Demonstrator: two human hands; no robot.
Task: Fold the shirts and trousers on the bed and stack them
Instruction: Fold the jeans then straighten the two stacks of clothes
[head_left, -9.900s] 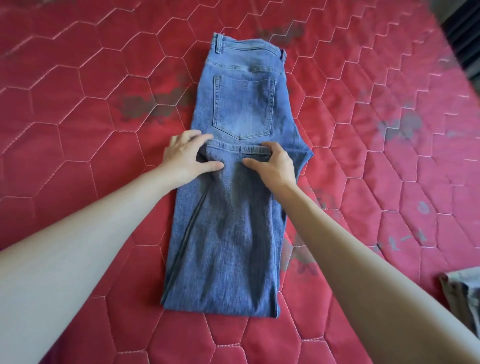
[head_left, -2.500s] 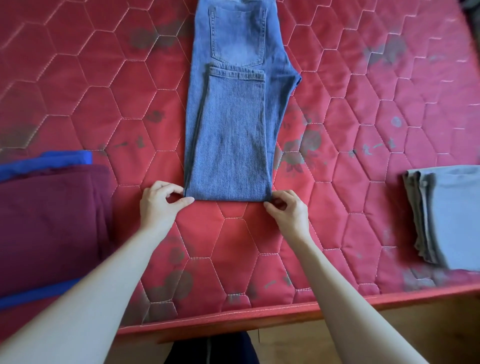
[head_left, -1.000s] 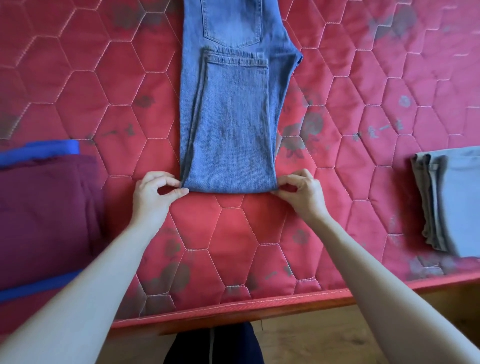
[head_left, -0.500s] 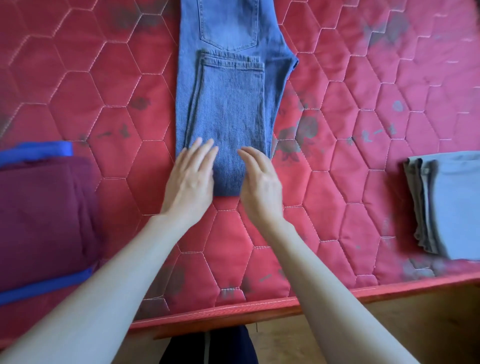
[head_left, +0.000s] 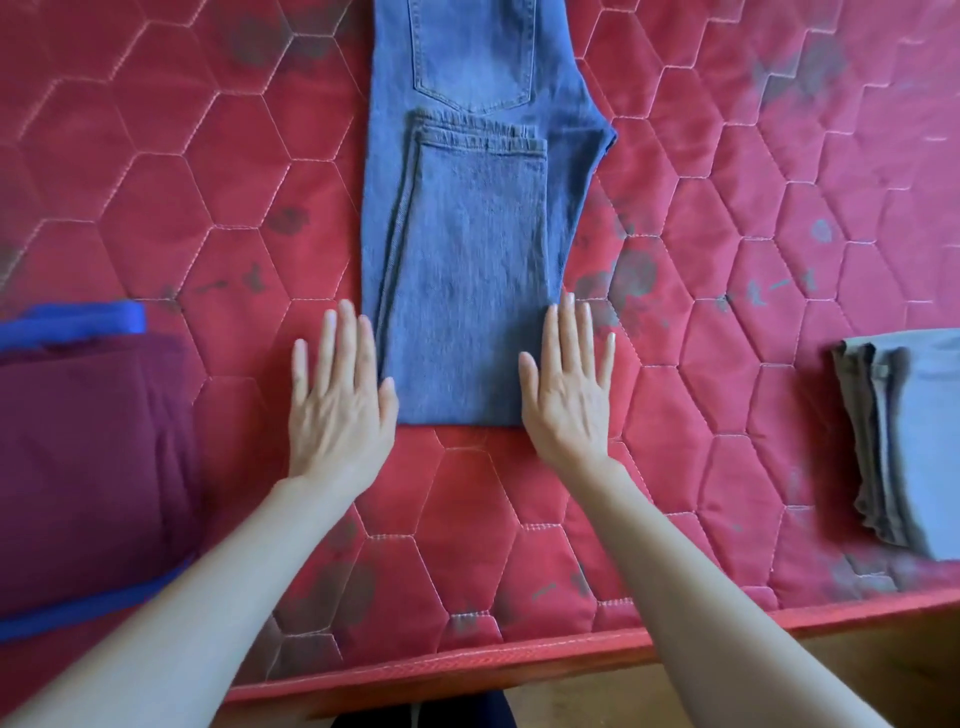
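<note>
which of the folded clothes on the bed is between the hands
The blue jeans, flanked by the flat left hand and right hand. The maroon pile and grey trousers lie off to the sides.

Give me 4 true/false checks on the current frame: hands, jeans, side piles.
1. Both hands, left hand and right hand, lie flat with straight fingers at the near corners of the jeans. True.
2. The jeans' leg hems are folded up to just below the back pocket. True.
3. The maroon pile lies right of the jeans. False: it lies left; the grey folded trousers lie right.
4. The right hand pinches the jeans' fold. False: its fingers are straight.
</note>
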